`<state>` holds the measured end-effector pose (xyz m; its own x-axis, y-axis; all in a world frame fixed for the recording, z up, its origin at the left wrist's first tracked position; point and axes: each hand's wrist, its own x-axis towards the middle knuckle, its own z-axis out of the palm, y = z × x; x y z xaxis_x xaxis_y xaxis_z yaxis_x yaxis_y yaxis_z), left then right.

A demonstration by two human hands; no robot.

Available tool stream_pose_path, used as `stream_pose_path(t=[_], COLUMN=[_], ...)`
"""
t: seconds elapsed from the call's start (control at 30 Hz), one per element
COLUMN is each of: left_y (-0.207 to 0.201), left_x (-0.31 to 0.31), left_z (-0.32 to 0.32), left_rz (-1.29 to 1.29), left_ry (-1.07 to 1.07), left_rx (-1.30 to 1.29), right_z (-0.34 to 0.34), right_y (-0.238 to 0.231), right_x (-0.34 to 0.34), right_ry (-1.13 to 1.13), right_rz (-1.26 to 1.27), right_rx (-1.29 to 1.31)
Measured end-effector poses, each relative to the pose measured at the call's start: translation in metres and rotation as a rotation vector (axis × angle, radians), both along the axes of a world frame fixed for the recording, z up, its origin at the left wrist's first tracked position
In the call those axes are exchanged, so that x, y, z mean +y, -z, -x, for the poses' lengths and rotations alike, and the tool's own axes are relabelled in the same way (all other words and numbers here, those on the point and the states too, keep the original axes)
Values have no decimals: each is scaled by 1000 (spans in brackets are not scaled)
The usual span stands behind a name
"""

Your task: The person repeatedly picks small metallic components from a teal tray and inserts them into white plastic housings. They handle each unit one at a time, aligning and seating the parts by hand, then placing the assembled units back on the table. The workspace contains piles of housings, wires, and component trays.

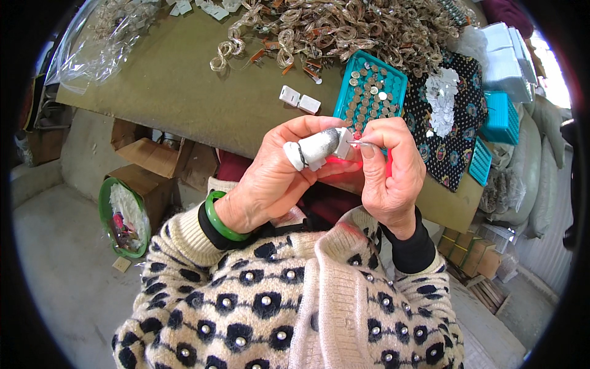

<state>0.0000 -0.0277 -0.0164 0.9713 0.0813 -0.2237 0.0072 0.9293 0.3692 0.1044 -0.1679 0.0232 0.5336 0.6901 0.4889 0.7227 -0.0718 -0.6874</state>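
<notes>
In front of my chest, my left hand grips a small white plastic case between its fingers. One of its fingers wears a white finger cover, dark at the tip and bound with a black band. My right hand pinches a thin, silvery, pointed piece against the case; its exact kind is too small to tell. Red light glows under the fingers. Just beyond my hands lies a teal tray of round metal button cells. Two white plastic cases rest on the table left of it.
Coiled thin wires are heaped on the table's far side. White pieces lie on a patterned cloth at right, near stacked teal trays. A clear plastic bag is at far left. Cardboard boxes and a green basket stand below.
</notes>
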Motion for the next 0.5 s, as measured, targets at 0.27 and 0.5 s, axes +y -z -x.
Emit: stream_pose_path(t=[0.27,0.5], left_y=[-3,-6], left_x=[-4,-6], left_z=[-2,-2], left_rz=[49,3], left_ry=[0,-22], left_rx=[-25,13], right_z=[2,-1], right_y=[2,3], right_x=[-1,-2], right_ry=[-12,-11], right_rz=[-11,-18], right_rx=[29,27])
